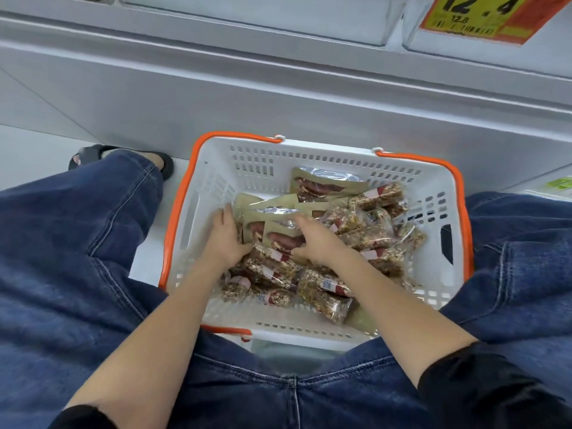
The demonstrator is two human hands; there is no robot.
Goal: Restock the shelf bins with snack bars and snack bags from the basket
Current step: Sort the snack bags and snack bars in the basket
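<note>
Head view, frame centre: left hand [223, 239] and right hand [312, 239] clamped on stacked snack bags [280, 235] inside white basket [216, 178], bars [322, 297] alongside; slick pouches likely sliding free if lifted together.

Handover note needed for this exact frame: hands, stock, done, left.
Left hand: fingers curled on the left edge of the tan foil-topped snack bags, apparently gripping.
Right hand: fingers and thumb pinching the same stack of bags from the right.
Stock: bags sit in the middle and rear of the white plastic basket with orange handles; clear-wrapped granola snack bars are piled at front and right. Basket is on the floor between the person's knees, below the grey shelf.
Done: nothing visibly shelved.
Left: lift bags, fill bins, then bars.
</note>
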